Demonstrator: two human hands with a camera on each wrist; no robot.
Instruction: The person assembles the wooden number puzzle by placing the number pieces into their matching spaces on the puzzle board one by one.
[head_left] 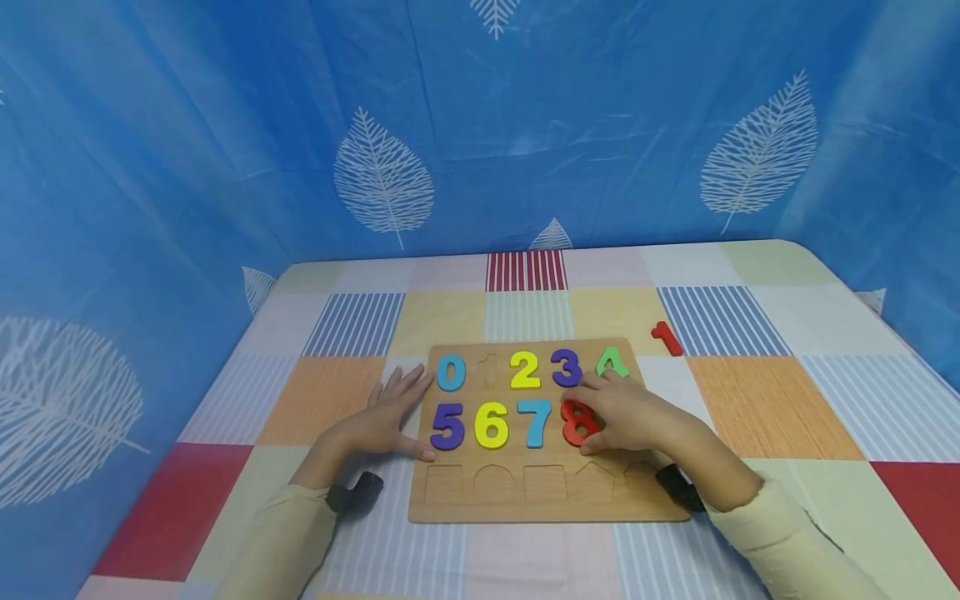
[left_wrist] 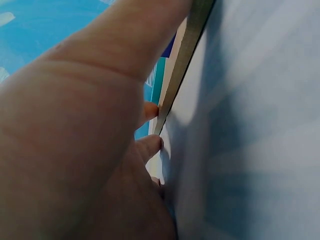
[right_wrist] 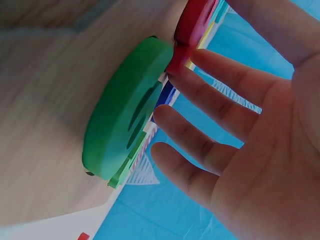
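Observation:
A wooden number board (head_left: 480, 503) lies on the table. My left hand (head_left: 386, 417) rests at its left edge with fingers spread, the thumb on the wood; the left wrist view shows fingertips (left_wrist: 152, 145) along the board's side. My right hand (head_left: 626, 412) is over the right part, thumb and fingertips at opposite ends of a red number 8 (head_left: 572, 425), pinching it. In the right wrist view the red 8 (right_wrist: 192, 30) meets the fingers, beside a green 9 (right_wrist: 125, 105) that the hand hides in the head view.
Blue 0 (head_left: 451, 372), yellow 2 (head_left: 525, 370), purple 3 (head_left: 567, 367) and green 4 (head_left: 612, 361) stand in the top row; purple 5 (head_left: 447, 427), yellow 6 (head_left: 491, 426) and blue 7 (head_left: 534, 422) below. A red 1 (head_left: 667, 338) lies on the patchwork cloth, beyond the board. Blue curtain surrounds the table.

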